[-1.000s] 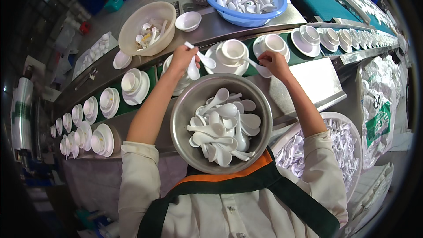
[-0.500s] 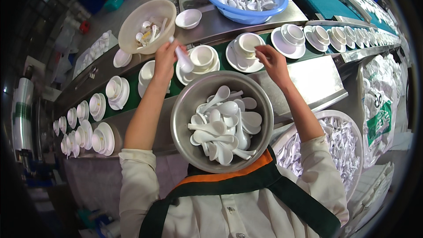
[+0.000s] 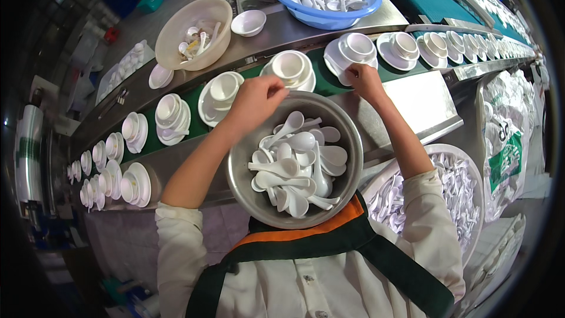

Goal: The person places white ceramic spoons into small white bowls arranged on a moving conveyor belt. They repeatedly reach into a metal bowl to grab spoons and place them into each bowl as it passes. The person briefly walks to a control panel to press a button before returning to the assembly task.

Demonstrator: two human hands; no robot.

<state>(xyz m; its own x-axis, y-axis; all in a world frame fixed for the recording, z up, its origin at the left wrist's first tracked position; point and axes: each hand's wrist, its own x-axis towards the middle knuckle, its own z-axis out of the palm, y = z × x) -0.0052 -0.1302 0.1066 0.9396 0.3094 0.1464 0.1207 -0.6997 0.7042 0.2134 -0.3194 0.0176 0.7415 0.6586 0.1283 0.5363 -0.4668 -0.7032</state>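
1. Both forearms reach forward from the lower edge, bare below rolled white sleeves.
2. The left hand (image 3: 257, 101) is curled, fingers bunched and pointing down.
3. The right hand (image 3: 365, 80) is loosely closed, knuckles up, wrist bent slightly inward.

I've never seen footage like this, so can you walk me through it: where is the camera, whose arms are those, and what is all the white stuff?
The camera sits on a person's head and looks down through a fisheye lens, so straight edges bend. The two forearms from below are that person's own. Against their body is a metal bowl full of white plastic spoons. Beyond it runs a green conveyor belt carrying white cup-and-saucer sets. The left hand is above the bowl's far rim, fingers curled; whether it holds a spoon I cannot tell. The right hand touches the edge of a set. Behind the belt stand a blue basin of spoons and a beige bowl.
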